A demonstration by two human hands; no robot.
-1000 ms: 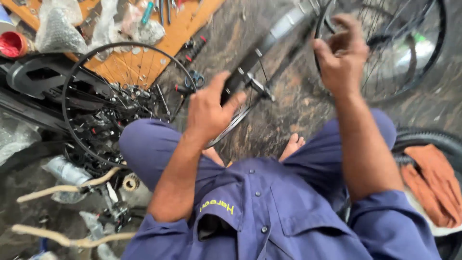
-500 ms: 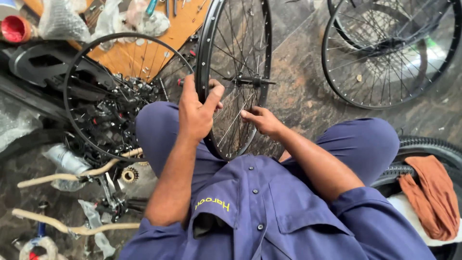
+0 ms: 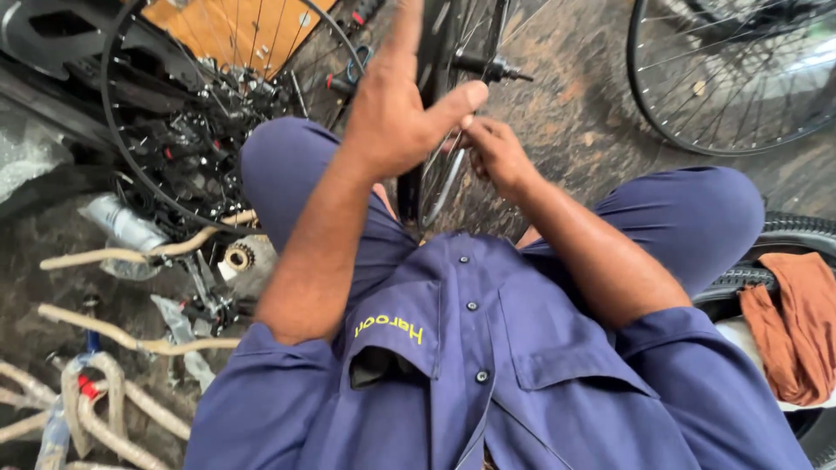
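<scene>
Rough, stained concrete floor (image 3: pixel 575 122) carries everything; at its middle, upright between the seated person's knees, stands the bicycle wheel (image 3: pixel 453 130), its axle (image 3: pixel 492 68) sticking out to the right near the top edge of the view; the left hand (image 3: pixel 396 113) rests against the rim with fingers stretched upward and thumb held out, loosely open rather than gripping; the right hand (image 3: pixel 496 152) is pinched shut on a spoke low in the wheel, though whether it holds a small tool I cannot tell; a slip seems likely, since only knees and an open palm steady the wheel, so it could roll or tip; beyond lie another wheel (image 3: pixel 731 78) at the top right, a bare rim (image 3: pixel 117 148) over a heap of parts on the left, and an orange rag (image 3: pixel 797 322) at the right edge.
</scene>
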